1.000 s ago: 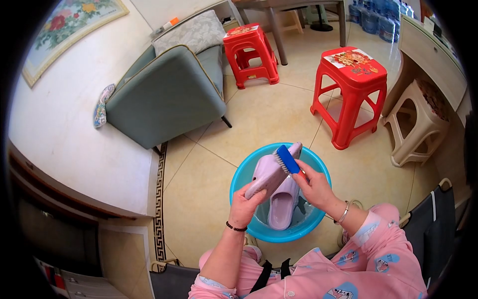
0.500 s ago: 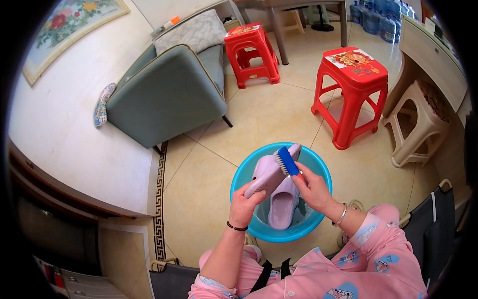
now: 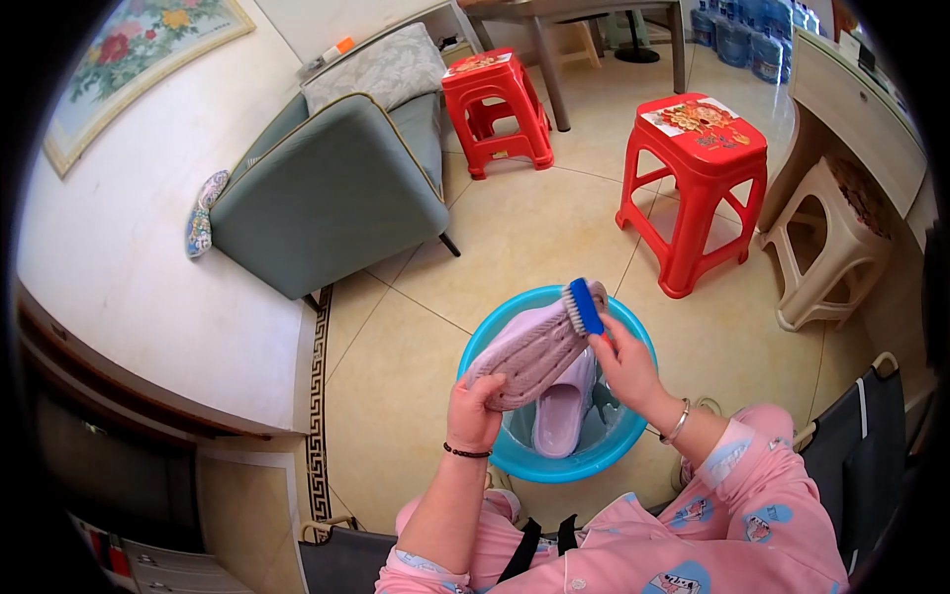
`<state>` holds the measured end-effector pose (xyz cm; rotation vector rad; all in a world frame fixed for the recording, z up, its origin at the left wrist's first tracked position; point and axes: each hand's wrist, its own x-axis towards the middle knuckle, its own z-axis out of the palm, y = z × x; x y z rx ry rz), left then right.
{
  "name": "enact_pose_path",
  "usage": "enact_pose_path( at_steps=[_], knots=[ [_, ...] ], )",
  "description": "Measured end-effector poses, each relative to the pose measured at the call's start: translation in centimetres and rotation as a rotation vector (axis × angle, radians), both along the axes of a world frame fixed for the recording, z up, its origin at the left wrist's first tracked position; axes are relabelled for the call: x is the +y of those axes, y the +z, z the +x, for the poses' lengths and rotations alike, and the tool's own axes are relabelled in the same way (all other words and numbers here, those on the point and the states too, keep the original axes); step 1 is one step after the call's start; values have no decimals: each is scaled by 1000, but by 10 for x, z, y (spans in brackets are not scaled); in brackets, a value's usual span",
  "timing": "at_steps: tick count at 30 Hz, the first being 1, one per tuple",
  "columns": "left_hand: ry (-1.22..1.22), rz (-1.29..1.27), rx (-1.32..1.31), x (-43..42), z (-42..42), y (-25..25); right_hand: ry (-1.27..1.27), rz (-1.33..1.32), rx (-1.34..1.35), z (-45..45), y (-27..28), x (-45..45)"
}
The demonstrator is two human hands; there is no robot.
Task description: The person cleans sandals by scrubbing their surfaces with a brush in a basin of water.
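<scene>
My left hand (image 3: 475, 414) grips one end of a lilac slipper (image 3: 529, 356), whose ridged sole is turned up towards me. My right hand (image 3: 625, 364) is closed on the red handle of a blue brush (image 3: 584, 307). The brush's pale bristles touch the sole near the slipper's far end. Below, a second lilac slipper (image 3: 559, 416) lies in a round blue basin (image 3: 478, 342) that holds some water. The held slipper is above the basin and hides part of it.
Two red stools (image 3: 698, 188) (image 3: 498, 114) stand beyond the basin, with a beige stool (image 3: 831, 243) at the right under a desk (image 3: 856, 114). A grey-green sofa (image 3: 332, 193) is at the left. Water bottles (image 3: 752, 45) stand at the far right.
The held slipper has been turned over so that its sole faces me. The brush and my right hand have shifted slightly right, and the brush stands more upright.
</scene>
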<state>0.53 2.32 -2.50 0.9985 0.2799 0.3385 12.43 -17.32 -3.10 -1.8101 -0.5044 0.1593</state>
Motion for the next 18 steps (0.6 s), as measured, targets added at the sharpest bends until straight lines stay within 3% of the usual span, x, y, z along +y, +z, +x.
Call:
enact_pose_path(
  at_steps=[7, 13, 16, 18],
  knots=[
    [-16, -258, -63, 4, 4, 1, 99, -171, -62, -6, -3, 1],
    [-1, -359, -42, 8, 4, -2, -33, -119, -24, 13, -20, 0],
    [20, -357, -26, 8, 6, -2, 25, -173, 9, -3, -8, 1],
    [16, -349, -32, 7, 6, -5, 180, -290, -115, -17, -2, 3]
  ],
)
